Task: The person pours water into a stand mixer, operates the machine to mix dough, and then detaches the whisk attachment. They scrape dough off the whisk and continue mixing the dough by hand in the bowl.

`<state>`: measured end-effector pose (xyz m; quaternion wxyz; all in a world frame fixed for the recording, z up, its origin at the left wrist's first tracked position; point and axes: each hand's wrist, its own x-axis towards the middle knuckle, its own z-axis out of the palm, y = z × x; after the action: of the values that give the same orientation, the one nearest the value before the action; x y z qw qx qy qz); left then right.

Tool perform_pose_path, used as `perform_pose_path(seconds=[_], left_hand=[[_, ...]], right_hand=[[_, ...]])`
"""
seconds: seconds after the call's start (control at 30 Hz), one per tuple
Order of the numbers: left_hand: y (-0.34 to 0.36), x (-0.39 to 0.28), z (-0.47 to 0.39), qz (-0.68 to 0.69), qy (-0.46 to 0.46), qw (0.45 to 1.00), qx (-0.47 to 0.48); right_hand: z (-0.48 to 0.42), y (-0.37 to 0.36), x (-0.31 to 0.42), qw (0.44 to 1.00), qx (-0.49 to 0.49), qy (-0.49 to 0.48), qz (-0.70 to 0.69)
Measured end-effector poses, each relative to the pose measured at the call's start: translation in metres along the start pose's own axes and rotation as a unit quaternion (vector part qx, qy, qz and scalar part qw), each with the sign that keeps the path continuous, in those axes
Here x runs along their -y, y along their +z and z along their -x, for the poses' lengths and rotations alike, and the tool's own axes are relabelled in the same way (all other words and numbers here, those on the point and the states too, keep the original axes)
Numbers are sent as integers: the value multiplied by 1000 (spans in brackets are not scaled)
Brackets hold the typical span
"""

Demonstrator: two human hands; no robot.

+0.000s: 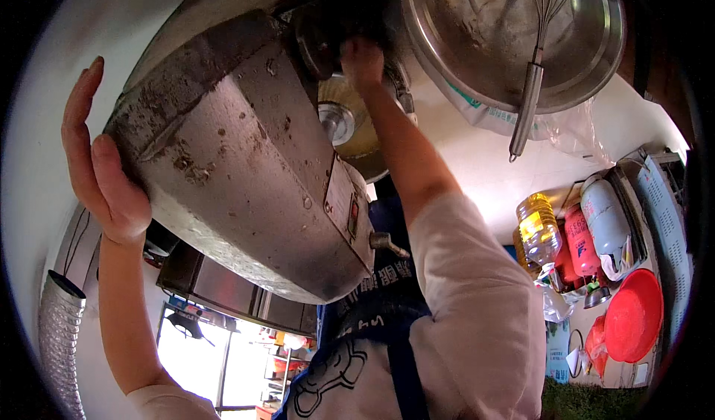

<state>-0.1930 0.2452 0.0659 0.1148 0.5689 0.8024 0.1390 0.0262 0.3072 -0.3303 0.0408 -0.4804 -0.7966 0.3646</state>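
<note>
A worn metal stand mixer with stains and chipped patches fills the middle of the view. The heel of my left hand rests against the mixer's outer edge, its fingers raised and holding nothing. My right arm reaches past the housing. Over the mixing bowl, my right hand is curled beside a dark part of the mixer; shadow hides its fingertips and whatever they may touch. A round metal hub shows at the bowl, with yellowish material around it. A red switch and a short metal lever are on the housing.
A large steel basin holds a wire whisk, with a plastic bag beneath. At right are an oil jug, a grey gas cylinder and a red plastic basin. A foil duct stands at left.
</note>
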Motion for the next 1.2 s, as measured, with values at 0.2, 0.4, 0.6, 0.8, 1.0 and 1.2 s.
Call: perform_pose_path(seconds=[0.2, 0.4, 0.6, 0.8, 1.0, 1.2], left_hand=[[1, 5, 12, 22, -9, 1000, 1], [3, 0, -5, 6, 10, 1000, 0], [2, -3, 6, -16, -16, 1000, -12], [8, 0, 13, 52, -36, 995, -82], [14, -12, 3, -36, -42, 989, -135], [24, -26, -7, -293, 80, 921, -243]], right_hand=[[-72, -13, 61, 999, 17, -16, -47], [-91, -11, 54, 997, 70, 3, -37], [-74, -36, 59, 997, 21, -69, -34], [51, -107, -7, 986, 81, -54, -133], [226, -181, -117, 972, 111, 179, -101], [355, -252, -171, 961, 23, 264, -84]])
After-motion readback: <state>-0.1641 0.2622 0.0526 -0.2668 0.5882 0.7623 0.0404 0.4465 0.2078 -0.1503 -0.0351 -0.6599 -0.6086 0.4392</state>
